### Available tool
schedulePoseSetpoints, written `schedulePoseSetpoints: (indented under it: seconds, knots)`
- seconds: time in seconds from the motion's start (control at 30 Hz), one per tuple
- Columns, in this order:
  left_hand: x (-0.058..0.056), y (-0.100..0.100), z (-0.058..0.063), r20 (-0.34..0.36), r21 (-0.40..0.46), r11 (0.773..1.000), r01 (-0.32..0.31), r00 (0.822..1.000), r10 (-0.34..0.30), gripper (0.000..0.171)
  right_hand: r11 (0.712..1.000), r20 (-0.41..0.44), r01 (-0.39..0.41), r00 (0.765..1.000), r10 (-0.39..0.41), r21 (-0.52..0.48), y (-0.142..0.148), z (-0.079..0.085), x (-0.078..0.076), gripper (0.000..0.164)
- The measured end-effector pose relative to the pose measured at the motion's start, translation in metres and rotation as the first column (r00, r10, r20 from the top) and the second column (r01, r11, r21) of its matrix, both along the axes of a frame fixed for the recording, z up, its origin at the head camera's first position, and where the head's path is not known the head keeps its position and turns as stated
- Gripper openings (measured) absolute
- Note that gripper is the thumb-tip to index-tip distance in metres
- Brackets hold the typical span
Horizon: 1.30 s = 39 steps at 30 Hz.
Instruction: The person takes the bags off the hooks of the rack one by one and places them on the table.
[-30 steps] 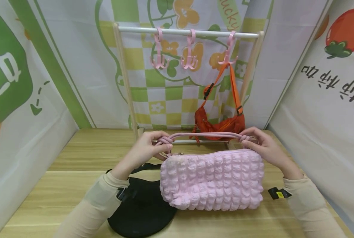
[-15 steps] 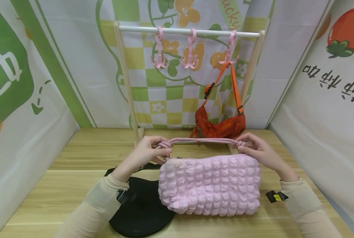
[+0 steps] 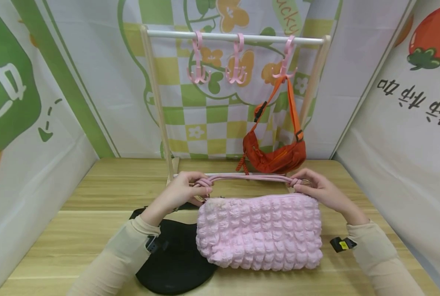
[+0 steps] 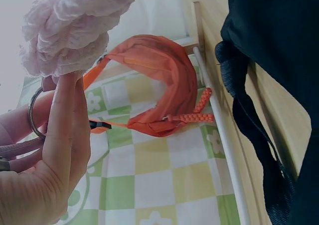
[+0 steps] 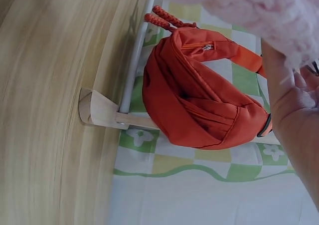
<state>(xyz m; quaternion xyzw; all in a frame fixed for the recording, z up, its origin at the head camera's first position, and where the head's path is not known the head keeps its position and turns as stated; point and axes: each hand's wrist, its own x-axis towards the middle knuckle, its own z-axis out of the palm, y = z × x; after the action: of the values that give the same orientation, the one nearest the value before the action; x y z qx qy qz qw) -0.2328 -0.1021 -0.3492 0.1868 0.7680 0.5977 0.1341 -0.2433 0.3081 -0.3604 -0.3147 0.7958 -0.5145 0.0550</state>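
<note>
A pink puffy handbag (image 3: 260, 232) with a corded handle (image 3: 249, 176) is held up between both hands in the head view. My left hand (image 3: 184, 189) pinches the handle's left knot, and my right hand (image 3: 317, 187) pinches the right knot. In the left wrist view a metal ring (image 4: 34, 112) shows between the fingers of the left hand (image 4: 55, 150). Pink fabric covers much of the right hand (image 5: 294, 95) in the right wrist view. Below and left of the handbag, a black bag (image 3: 175, 259) lies on the table, partly hidden by it and the left arm.
Behind stands a rack with a white bar (image 3: 220, 36) and wooden posts. Two pink hooks, the left hook (image 3: 197, 61) and the middle hook (image 3: 236, 61), carry nothing. From the right hook (image 3: 287, 59) hangs an orange-red waist bag (image 3: 275, 156). Cloth walls border the wooden table (image 3: 83, 246).
Both hands and the pink handbag have moved slightly down and toward me, the right hand also a little left. Both grips on the handle stay the same.
</note>
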Motion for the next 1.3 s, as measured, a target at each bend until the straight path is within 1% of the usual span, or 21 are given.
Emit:
schedulePoseSetpoints:
  seconds: [0.17, 0.33, 0.43, 0.57, 0.83, 1.07, 1.3]
  knots:
    - [-0.001, -0.001, -0.005, 0.014, -0.033, 0.999, 0.0, 1.0, 0.0, 0.026, 1.0, 0.044, -0.016, 0.999, 0.015, 0.026, 0.001, -0.002, 0.0, 0.027]
    - [-0.001, -0.003, -0.008, 0.03, -0.057, 0.998, 0.014, 0.999, -0.012, 0.025, 0.998, 0.078, -0.023, 0.997, 0.018, 0.059, 0.001, -0.004, -0.001, 0.028]
    - [-0.002, -0.003, -0.011, 0.036, -0.072, 0.997, 0.018, 0.999, -0.015, 0.023, 0.997, 0.086, -0.034, 0.996, 0.028, 0.07, 0.002, -0.005, -0.002, 0.028]
    - [-0.006, -0.004, -0.015, 0.037, -0.08, 0.996, 0.025, 0.999, -0.022, 0.022, 0.996, 0.098, -0.031, 0.995, 0.022, 0.085, 0.002, -0.007, -0.005, 0.028]
    - [-0.01, -0.004, -0.02, 0.047, -0.081, 0.996, 0.049, 0.998, -0.046, 0.025, 0.992, 0.115, -0.049, 0.993, 0.036, 0.116, 0.005, -0.011, -0.007, 0.027]
    - [-0.012, -0.003, -0.024, 0.062, -0.105, 0.991, 0.077, 0.996, -0.07, 0.027, 0.99, 0.161, -0.058, 0.986, 0.037, 0.127, 0.007, -0.013, -0.007, 0.029]
    - [-0.012, -0.005, -0.026, 0.073, -0.117, 0.988, 0.103, 0.993, -0.095, 0.033, 0.987, 0.178, -0.113, 0.98, 0.091, 0.118, 0.009, -0.018, -0.01, 0.03]
